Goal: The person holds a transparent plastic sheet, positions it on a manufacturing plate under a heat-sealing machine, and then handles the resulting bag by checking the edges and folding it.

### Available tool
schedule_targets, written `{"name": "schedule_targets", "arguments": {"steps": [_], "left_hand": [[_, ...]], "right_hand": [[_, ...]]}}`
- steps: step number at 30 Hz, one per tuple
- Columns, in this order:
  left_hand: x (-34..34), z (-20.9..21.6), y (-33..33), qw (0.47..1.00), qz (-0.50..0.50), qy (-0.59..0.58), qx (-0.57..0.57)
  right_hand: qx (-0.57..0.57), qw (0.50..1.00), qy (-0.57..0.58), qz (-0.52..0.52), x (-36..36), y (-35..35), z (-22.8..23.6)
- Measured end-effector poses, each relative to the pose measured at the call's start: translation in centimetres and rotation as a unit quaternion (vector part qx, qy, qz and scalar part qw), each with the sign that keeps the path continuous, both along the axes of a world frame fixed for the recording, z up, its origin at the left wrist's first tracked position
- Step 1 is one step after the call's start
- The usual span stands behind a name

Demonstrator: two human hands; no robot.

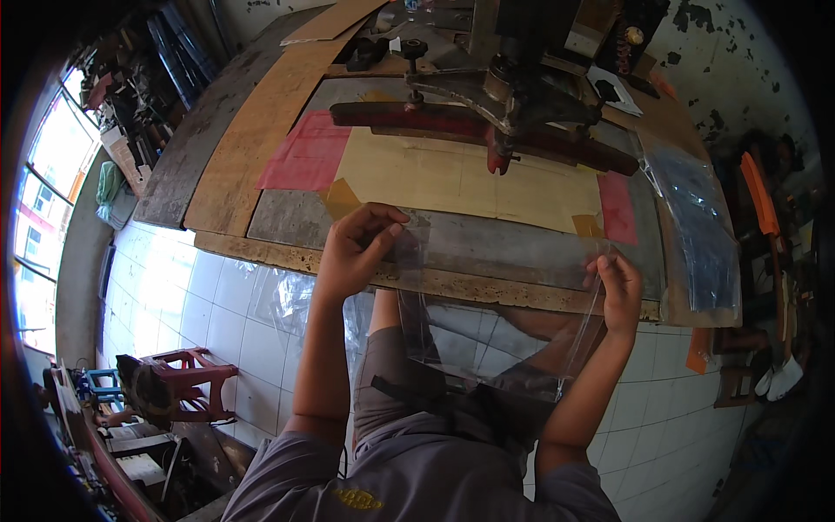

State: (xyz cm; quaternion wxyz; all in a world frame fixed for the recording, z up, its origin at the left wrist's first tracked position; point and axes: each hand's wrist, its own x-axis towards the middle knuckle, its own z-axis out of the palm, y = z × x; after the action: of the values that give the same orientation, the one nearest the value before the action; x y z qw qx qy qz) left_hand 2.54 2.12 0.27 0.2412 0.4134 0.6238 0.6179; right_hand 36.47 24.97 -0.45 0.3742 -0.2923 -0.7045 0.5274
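Note:
A clear plastic sheet or bag hangs stretched between my hands, over my lap at the table's front edge. My left hand pinches its upper left corner, thumb against fingers. At the upper right corner, my right hand is closed on the plastic with bent fingers. Beyond my hands, a pale yellow sheet lies on a grey plate, with pink pieces at its ends and brown tape at its near corners. Above it stands a machine with a dark red bar.
A stack of clear plastic lies on the table's right side. Brown board strips run along the left. More clear plastic sits below the table's left front edge. A red stool stands on the tiled floor at left.

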Motion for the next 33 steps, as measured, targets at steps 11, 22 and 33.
{"name": "schedule_targets", "arguments": {"steps": [11, 22, 33], "left_hand": [[-0.28, -0.09, -0.13, 0.999, -0.027, 0.027, -0.021], [0.35, 0.17, 0.16, 1.0, 0.008, 0.024, -0.013], [0.38, -0.02, 0.21, 0.999, 0.024, 0.037, -0.024]], "right_hand": [[-0.002, 1.0, 0.003, 0.004, 0.09, 0.03, 0.08], [-0.005, 1.0, 0.016, 0.011, -0.1, -0.1, 0.01], [-0.008, 1.0, 0.013, 0.018, -0.03, -0.02, -0.02]]}}
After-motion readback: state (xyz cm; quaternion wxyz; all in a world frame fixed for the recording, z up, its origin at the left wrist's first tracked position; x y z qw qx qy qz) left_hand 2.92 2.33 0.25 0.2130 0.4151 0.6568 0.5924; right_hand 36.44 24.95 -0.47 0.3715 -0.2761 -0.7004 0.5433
